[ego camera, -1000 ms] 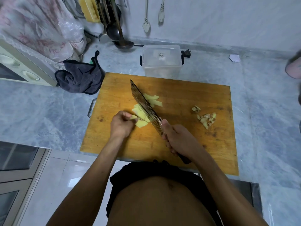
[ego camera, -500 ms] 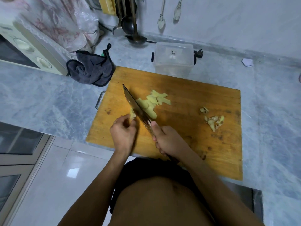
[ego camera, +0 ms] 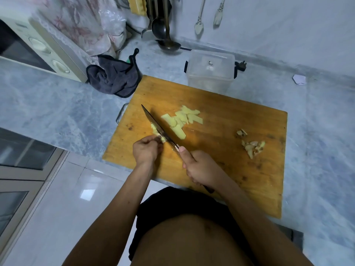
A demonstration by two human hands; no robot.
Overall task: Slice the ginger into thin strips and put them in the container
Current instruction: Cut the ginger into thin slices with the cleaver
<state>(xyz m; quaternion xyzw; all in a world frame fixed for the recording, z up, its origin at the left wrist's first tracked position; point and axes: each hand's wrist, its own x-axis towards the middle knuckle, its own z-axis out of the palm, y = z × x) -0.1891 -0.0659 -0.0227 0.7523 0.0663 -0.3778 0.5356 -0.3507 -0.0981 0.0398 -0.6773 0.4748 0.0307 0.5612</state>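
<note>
- No words can be read anywhere.
- The right hand grips the knife.
- The left hand pinches the ginger on the cutting board.
- Cut slices lie beside the blade.
- The closed container stands behind the board.

cutting board: orange-brown wood with dark specks. ginger slices: pale yellow. peel scraps: tan and beige. knife: dark blade, mottled sheen. counter: blue-grey marbled. container: clear, cloudy white, black side clips. cloth: dark grey. oven: cream, with a white cover printed in red flowers. ladle: dark metal. shorts: black.
</note>
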